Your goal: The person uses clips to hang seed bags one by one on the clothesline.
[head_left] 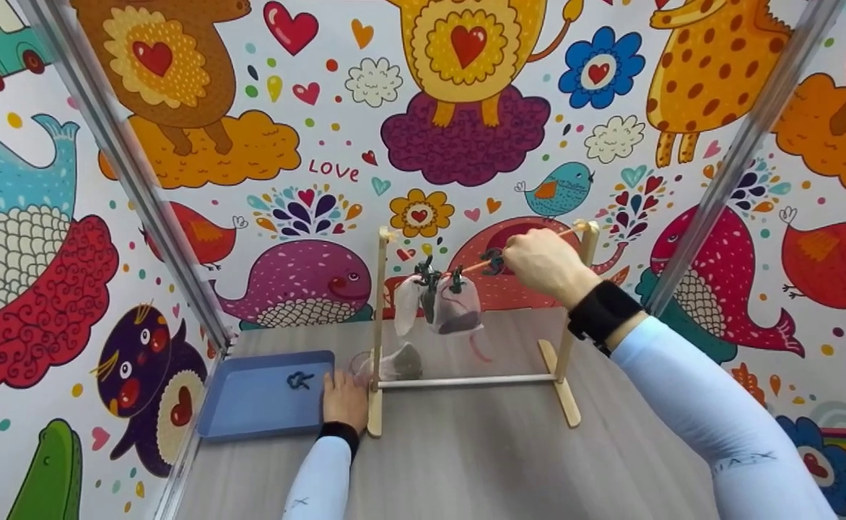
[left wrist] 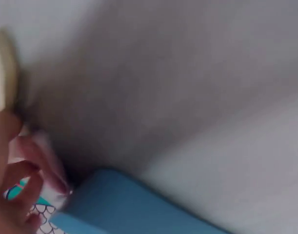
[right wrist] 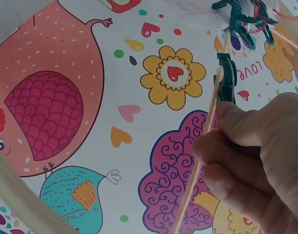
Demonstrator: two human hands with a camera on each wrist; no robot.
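Note:
My right hand [head_left: 546,263] pinches a dark green clip [right wrist: 228,78] at the thin orange cord [right wrist: 200,161] strung between the rack's wooden posts. Further left on the cord, more green clips [head_left: 457,280] hold small sheer mesh pouches [head_left: 459,307]. My left hand [head_left: 345,401] is low on the table, between the blue tray [head_left: 260,426] and the rack's left post [head_left: 380,310]. Its loosely bent fingers [left wrist: 22,170] are close to a sheer pouch [head_left: 400,362] lying behind that post; blur hides whether they touch it.
One dark green clip [head_left: 299,380] lies in the tray. A white bar [head_left: 466,381] joins the rack's wooden feet [head_left: 560,386] near the table. Metal frame posts [head_left: 134,173] and cartoon-printed panels [head_left: 336,130] enclose the table [head_left: 466,462].

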